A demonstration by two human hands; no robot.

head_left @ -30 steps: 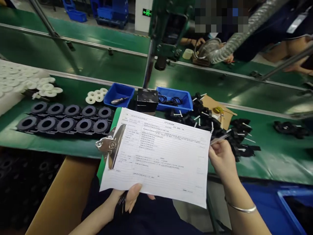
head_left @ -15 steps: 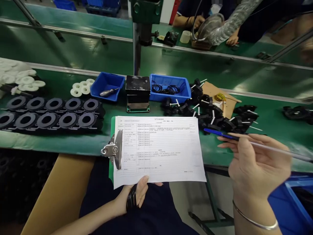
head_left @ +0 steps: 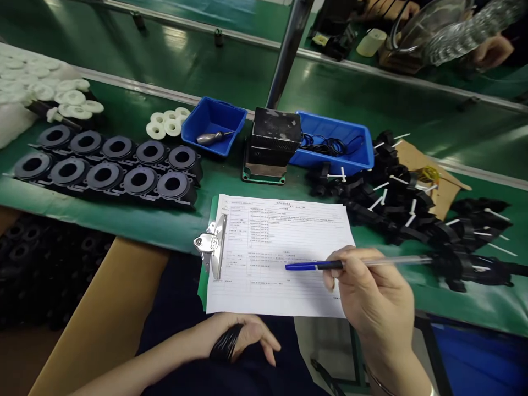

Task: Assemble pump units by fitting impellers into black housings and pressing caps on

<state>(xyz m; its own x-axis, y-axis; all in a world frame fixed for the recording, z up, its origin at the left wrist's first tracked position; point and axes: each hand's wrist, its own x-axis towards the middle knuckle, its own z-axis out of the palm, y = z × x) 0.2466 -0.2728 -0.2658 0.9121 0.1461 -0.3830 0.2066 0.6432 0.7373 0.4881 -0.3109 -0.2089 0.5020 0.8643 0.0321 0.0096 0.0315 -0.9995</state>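
Observation:
A clipboard [head_left: 204, 286] with printed sheets [head_left: 264, 291] under its metal clip [head_left: 212, 245] rests at the bench edge, in front of my body. My left hand [head_left: 247, 335] is just below the sheets' lower edge, its fingers loosely stretched and apart. Several thin black rings [head_left: 226, 344] are looped around that hand. Over the right part of the sheets, my right hand [head_left: 373, 291] is closed around a pen [head_left: 307, 265] with a blue cap, which points left across the print.
Black housings [head_left: 105, 176] stand in two rows at left, near white rings [head_left: 165, 124]. Behind the clipboard are a blue bin [head_left: 214, 118] with a screwdriver, a black block [head_left: 274, 132] and a bin [head_left: 355, 154] of black rings. Black parts [head_left: 396, 203] crowd the right; a co-worker's hand [head_left: 493, 52] is beyond.
My right hand has brought the pen left over the sheets. My left hand has come off the clipboard's lower edge and loosened. The camera view has tilted and shifted.

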